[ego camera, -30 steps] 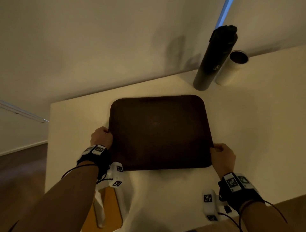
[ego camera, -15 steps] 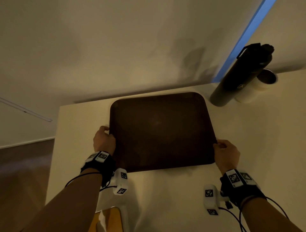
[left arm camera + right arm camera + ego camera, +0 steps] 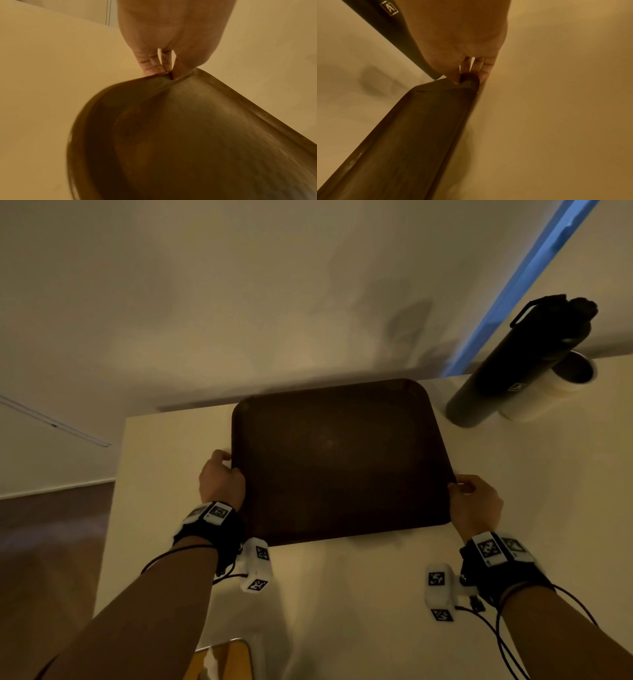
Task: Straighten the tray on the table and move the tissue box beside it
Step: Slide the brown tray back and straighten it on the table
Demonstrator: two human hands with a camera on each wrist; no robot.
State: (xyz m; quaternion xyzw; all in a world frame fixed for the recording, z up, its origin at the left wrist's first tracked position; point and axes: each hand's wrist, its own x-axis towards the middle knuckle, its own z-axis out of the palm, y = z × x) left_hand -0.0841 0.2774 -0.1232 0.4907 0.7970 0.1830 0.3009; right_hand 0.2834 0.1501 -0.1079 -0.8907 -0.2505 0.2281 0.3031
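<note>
This looks like a room in a home or a small office, dimly lit in warm light. A plain cream table (image 3: pixel 342 594) stands pushed against a bare pale wall (image 3: pixel 239 302), with dark wood-toned floor (image 3: pixel 51 542) and a white baseboard (image 3: pixel 58 489) to the left. Everyday items sit on the table: a dark brown serving tray (image 3: pixel 339 460), a tall black flask (image 3: pixel 513 368) and a white cup (image 3: pixel 548 392) just beside it. A blue-lit strip (image 3: pixel 520 282) runs up the wall.
</note>
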